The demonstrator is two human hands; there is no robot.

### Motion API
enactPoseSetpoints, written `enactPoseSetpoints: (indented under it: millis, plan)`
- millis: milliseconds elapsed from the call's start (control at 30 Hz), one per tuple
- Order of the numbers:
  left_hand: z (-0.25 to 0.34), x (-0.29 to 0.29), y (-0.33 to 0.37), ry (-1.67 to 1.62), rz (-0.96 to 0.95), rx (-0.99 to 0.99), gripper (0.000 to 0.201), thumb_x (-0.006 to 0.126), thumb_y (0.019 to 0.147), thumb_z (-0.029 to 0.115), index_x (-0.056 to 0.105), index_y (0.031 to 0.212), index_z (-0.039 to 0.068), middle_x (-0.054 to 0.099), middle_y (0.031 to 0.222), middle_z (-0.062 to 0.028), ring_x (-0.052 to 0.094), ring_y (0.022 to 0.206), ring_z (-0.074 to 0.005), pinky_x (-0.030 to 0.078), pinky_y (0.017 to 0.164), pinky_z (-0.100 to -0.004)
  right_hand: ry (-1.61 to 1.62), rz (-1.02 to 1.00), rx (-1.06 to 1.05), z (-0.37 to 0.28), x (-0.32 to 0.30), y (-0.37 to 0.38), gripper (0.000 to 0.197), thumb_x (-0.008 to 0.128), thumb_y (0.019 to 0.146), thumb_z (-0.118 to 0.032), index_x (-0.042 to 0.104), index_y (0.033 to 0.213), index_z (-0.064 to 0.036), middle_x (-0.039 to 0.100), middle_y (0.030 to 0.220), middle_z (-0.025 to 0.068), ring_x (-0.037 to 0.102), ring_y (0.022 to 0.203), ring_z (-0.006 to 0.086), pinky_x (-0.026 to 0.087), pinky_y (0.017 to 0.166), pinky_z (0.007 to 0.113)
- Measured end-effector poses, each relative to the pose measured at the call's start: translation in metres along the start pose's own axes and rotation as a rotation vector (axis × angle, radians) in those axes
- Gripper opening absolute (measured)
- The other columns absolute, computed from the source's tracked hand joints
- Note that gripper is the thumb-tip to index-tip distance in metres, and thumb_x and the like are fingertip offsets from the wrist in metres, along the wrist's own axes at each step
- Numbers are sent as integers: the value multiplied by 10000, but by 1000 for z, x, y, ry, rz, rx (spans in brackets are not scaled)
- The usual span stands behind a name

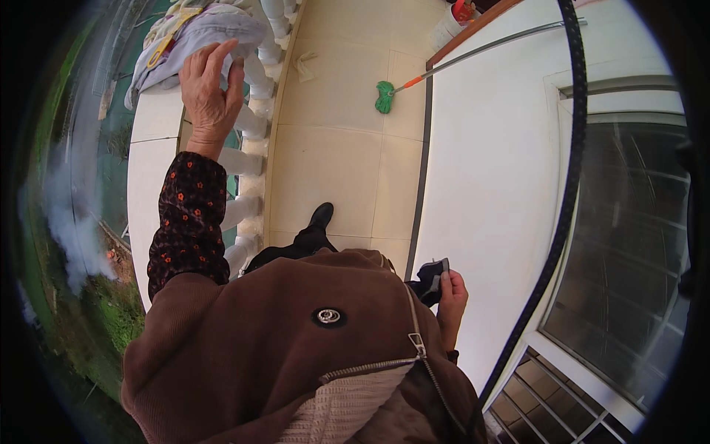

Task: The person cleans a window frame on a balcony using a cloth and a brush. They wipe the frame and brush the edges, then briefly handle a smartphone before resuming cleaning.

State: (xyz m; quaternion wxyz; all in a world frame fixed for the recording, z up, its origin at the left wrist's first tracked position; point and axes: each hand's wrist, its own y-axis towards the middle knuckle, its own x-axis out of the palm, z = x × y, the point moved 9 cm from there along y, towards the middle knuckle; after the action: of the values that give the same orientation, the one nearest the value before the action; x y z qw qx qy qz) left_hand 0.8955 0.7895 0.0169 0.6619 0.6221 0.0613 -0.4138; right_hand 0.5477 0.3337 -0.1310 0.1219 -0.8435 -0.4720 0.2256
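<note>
My left hand (pixel 211 96) reaches out over the railing, its fingers curved and apart, with nothing visible in them. It is at the near edge of a pile of pale grey and white cloth (pixel 240 29) on top of the railing; whether the fingertips touch the cloth I cannot tell. A yellow item with a loop at one end (pixel 166 44) lies on that pile. Low at my right side, my right hand (pixel 451 300) pinches a small black and grey piece of cloth (pixel 427 283) between thumb and fingers. Its exact kind is unclear.
A white balustrade (pixel 255 122) runs along my left, with a drop and greenery beyond. On the tiled floor ahead rests a green mop head (pixel 384 97), its handle leaning on the white wall (pixel 481 163). Farther on stands a white bucket (pixel 446 31). A window (pixel 629 214) is at right.
</note>
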Motion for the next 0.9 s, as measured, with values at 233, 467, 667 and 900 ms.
enactPoseSetpoints:
  millis: [233, 467, 667, 900]
  plan:
    - [132, 78, -93, -634, -591, -124, 104, 637, 899, 37, 676, 995, 39, 615, 836, -82, 592, 708, -189, 474, 605, -296, 185, 357, 76, 52, -46, -54, 207, 543, 1018, -155, 647, 1088, 9, 662, 935, 9, 591, 847, 75, 473, 760, 223]
    - [277, 102, -192, -914, -1016, 182, 89, 610, 919, 27, 680, 974, 15, 630, 810, -86, 557, 640, -163, 464, 601, -285, 1066, 724, -319, 132, -142, -177, 174, 534, 1028, -186, 627, 1057, -41, 670, 938, 19, 637, 852, 107, 522, 761, 271]
    - [455, 92, -240, -1065, -1087, 517, 114, 597, 927, 41, 686, 985, 0, 655, 820, -100, 577, 666, -149, 469, 596, -289, 1119, 1206, -391, 238, -217, -315, 146, 585, 1008, -217, 630, 938, -97, 622, 798, -46, 571, 677, 56, 477, 586, 236]
    - [660, 75, -360, -1089, -1354, 1078, 139, 662, 904, 120, 708, 939, -7, 712, 846, -107, 663, 707, -187, 526, 643, -309, 1074, 1697, -293, 336, -202, -462, 200, 583, 1009, -220, 624, 974, -28, 632, 813, -6, 587, 679, 74, 494, 593, 238]
